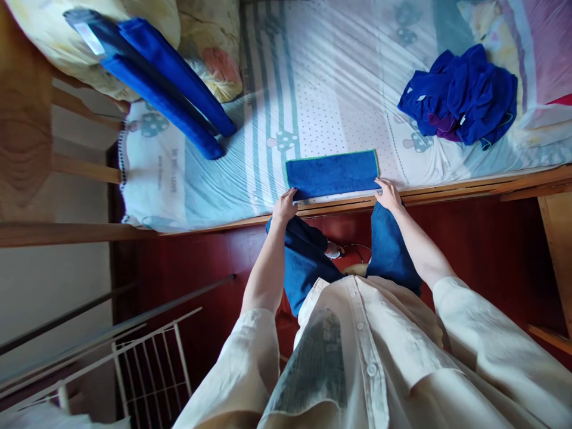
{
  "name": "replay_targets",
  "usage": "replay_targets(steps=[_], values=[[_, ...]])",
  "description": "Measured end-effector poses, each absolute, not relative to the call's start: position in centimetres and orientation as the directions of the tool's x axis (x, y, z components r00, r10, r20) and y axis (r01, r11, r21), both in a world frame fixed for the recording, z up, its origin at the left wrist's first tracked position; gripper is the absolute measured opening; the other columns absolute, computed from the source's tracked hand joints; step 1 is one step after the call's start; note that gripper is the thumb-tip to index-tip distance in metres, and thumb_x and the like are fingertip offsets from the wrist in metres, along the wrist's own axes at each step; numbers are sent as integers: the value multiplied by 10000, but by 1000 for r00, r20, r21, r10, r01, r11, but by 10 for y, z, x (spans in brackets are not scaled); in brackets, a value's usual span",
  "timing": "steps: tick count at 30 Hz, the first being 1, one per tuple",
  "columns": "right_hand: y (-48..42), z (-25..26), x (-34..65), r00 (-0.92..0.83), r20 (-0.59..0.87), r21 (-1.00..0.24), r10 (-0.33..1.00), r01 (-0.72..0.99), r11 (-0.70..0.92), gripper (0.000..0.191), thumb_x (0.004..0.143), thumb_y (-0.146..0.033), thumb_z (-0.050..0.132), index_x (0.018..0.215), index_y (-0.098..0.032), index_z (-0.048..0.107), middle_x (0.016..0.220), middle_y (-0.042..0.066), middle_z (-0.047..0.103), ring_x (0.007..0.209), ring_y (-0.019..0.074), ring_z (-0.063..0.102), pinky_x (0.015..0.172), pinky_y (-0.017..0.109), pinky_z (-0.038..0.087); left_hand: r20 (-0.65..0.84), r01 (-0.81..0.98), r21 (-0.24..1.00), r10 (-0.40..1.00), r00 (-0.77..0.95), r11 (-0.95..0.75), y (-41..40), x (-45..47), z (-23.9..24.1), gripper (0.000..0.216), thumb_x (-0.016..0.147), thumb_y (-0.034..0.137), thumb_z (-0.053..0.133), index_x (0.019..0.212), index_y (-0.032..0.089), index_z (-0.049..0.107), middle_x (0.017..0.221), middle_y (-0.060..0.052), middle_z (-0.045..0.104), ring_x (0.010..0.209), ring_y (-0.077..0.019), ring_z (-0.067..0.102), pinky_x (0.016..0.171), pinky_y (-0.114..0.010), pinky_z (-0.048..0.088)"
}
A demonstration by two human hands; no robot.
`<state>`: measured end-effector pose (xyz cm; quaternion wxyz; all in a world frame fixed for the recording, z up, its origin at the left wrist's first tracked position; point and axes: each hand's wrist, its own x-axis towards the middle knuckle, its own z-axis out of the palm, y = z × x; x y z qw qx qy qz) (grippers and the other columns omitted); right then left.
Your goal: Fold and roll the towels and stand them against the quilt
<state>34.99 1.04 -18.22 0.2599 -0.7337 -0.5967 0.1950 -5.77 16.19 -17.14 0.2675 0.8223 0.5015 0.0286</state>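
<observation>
A blue cloth (333, 173) with a green edge lies folded into a long strip on the bed sheet (313, 89), close to the bed's wooden edge. My left hand (285, 206) pinches its near left corner. My right hand (388, 193) grips its near right corner. Both hands have their fingers closed on the cloth's near edge.
A stack of folded blue cloths (156, 71) rests at the left by the pillows (196, 36). A heap of unfolded blue cloths (460, 95) lies at the right. The wooden bed rail (469, 190) runs below the cloth. A white wire rack (152, 369) stands at lower left.
</observation>
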Motion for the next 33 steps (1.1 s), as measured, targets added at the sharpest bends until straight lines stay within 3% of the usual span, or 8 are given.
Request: replay_targets(steps=[5,11,15,20,27,33], values=[[18,-196,353,219,32,-605,975,781,-156,544,833,-21,566,1347,-150,687,1431,110,659,1360,261,571,1243,471,435,-194,817,378,825,530,-436,162,-53,-176,602,853,46,480,1447,80,574,1515,-212,565,1468,-320,481,1234,-491,364],[20,-196,355,222,26,-630,975,761,-157,497,874,-6,508,1283,-184,729,1379,97,689,1341,261,580,1232,468,437,-177,825,365,837,517,-432,164,-50,-174,516,891,51,410,1333,138,663,1434,-188,640,1401,-304,555,1187,-483,401],[14,-185,352,266,33,-619,963,762,-189,475,885,-9,479,1236,-194,739,1292,107,714,1255,267,635,1173,446,484,-195,861,283,854,482,-422,161,-47,-161,457,905,58,397,1225,136,712,1286,-192,720,1252,-307,658,1082,-425,474],[4,-169,344,296,28,-595,955,773,-222,394,901,-60,480,1192,-182,716,1158,142,721,1181,306,641,1092,491,519,-225,911,189,887,403,-366,151,-48,-143,470,876,60,426,1231,119,729,1104,-204,759,1072,-338,720,961,-423,521],[0,-167,342,324,1,-597,946,759,-259,349,916,-110,478,1176,-194,695,1142,146,712,1137,311,647,1065,488,524,-202,902,315,907,369,-296,142,-60,-140,473,866,76,460,1252,149,725,1141,-170,761,1091,-313,711,979,-402,537],[4,-176,350,349,-20,-655,937,703,-276,349,873,-121,525,1146,-209,724,1163,112,733,1135,290,662,1063,477,541,-155,828,476,898,411,-297,151,-68,-150,378,862,103,506,1158,173,731,1139,-121,757,1139,-258,677,1069,-386,515]])
